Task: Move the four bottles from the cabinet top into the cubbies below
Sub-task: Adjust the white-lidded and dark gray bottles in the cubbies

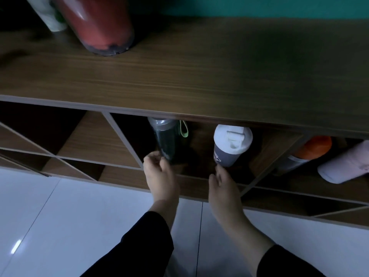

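While my left hand (159, 172) curled loosely at the dark bottle (165, 140) and my right hand (221, 184) touched the white-lidded bottle (229, 146) with slack fingers, both stood in the middle cubby (275, 148). The orange-capped bottle (311, 149) and pale bottle (343, 164) sat in the right cubby, so I judged all four nearly placed, though a red container (99, 25) stood on the cabinet top (199, 72).

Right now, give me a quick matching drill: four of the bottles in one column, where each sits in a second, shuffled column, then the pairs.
Things:
1. dark bottle with green loop
2. white-lidded grey cup
3. orange-capped bottle
4. red bottle

Places:
A. on the cabinet top, far left
B. right cubby, beside a pale pink bottle
C. middle cubby, at the left hand
D. middle cubby, at the right hand

Pairs: 1-C, 2-D, 3-B, 4-A
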